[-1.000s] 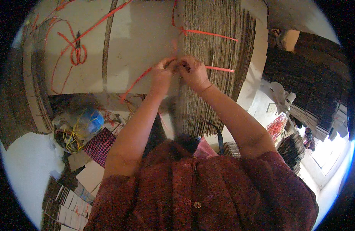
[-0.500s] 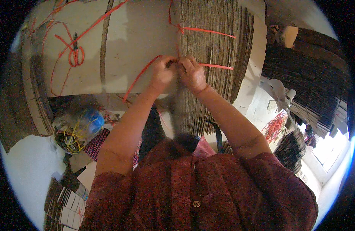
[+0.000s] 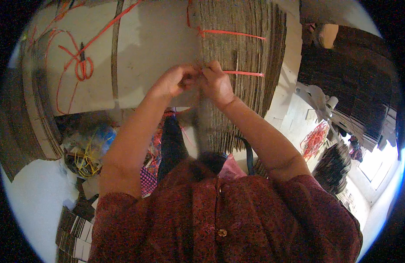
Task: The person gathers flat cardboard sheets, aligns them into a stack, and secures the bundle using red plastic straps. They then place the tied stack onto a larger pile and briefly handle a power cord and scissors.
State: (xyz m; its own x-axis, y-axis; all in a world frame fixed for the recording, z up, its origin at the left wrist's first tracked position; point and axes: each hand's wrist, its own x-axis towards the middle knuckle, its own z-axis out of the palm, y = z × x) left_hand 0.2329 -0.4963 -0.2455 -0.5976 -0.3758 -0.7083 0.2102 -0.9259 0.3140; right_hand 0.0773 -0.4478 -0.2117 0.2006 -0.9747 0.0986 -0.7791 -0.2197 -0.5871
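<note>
A thick stack of cardboard sheets point(image 3: 244, 103) stands on edge before me, with a red plastic strap point(image 3: 244, 73) running across it. My right hand point(image 3: 218, 84) is closed on the strap at the stack's left edge. Close beside it, my left hand point(image 3: 178, 79) has curled fingers meeting the right fingertips at the strap; the strap's end in them is mostly hidden. Farther up, a second red strap point(image 3: 233, 33) crosses the same stack, with a knot at its left edge.
Red-handled scissors point(image 3: 83, 68) lie on the pale board point(image 3: 154, 39) at left, among loose red strap point(image 3: 108, 30). Yellow cord point(image 3: 85, 162) lies below the board. At right are a tangle of red strap point(image 3: 315, 139) and a large dark cardboard stack point(image 3: 347, 83).
My left hand has shifted slightly left and its forearm has swung outward. The strap tail that trailed down-left from it no longer shows there. My right hand stays at the stack's edge.
</note>
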